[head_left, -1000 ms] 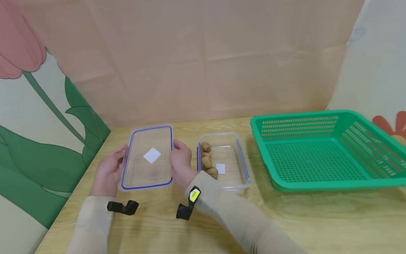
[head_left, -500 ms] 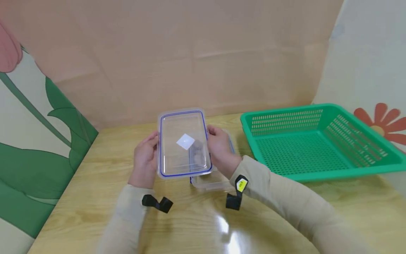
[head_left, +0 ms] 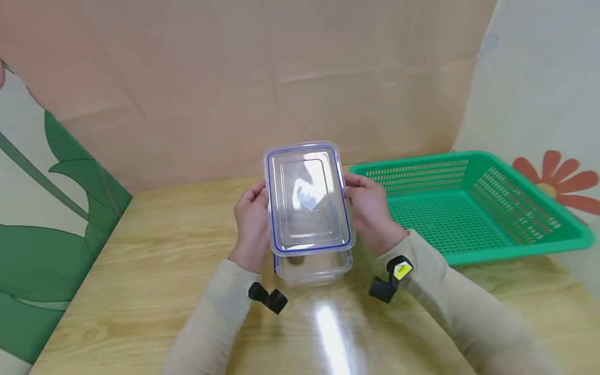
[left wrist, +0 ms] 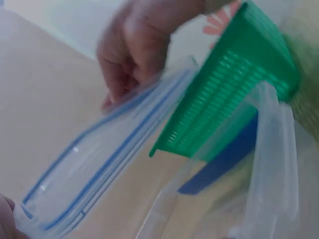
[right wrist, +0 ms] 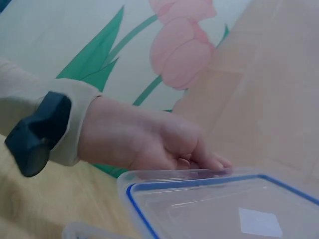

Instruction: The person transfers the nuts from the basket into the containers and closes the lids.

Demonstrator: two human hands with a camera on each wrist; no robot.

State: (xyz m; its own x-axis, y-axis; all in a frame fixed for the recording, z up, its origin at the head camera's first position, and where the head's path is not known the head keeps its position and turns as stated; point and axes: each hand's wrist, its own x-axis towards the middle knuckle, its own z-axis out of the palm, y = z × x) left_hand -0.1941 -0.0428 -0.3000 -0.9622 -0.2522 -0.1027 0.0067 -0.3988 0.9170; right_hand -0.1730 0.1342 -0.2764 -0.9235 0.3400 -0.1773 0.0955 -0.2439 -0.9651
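A clear plastic lid (head_left: 304, 229) with a blue seal line and a white sticker (head_left: 307, 199) spans my two hands. My left hand (head_left: 248, 224) pinches its left edge; my right hand (head_left: 372, 211) grips the right edge. Below the lid stands a clear food container (head_left: 323, 273), mostly covered by it in the head view. One brown roundish lump (head_left: 296, 259) shows inside, under the lid's near edge. From the left wrist, the lid (left wrist: 99, 159) tilts above the container's rim (left wrist: 271, 164), with a gap between them. The right wrist view shows my left hand's fingertips (right wrist: 222, 163) at the lid's edge.
A green slotted basket (head_left: 469, 255) stands to the right, just beyond my right hand. The wooden table (head_left: 154, 260) meets a pinkish backdrop behind, and panels with painted flowers rise at either side.
Both hands have carried the lid rightward from beside the container until it hangs over it. The lumps, in plain sight earlier, are now largely covered. The head view has turned slightly.
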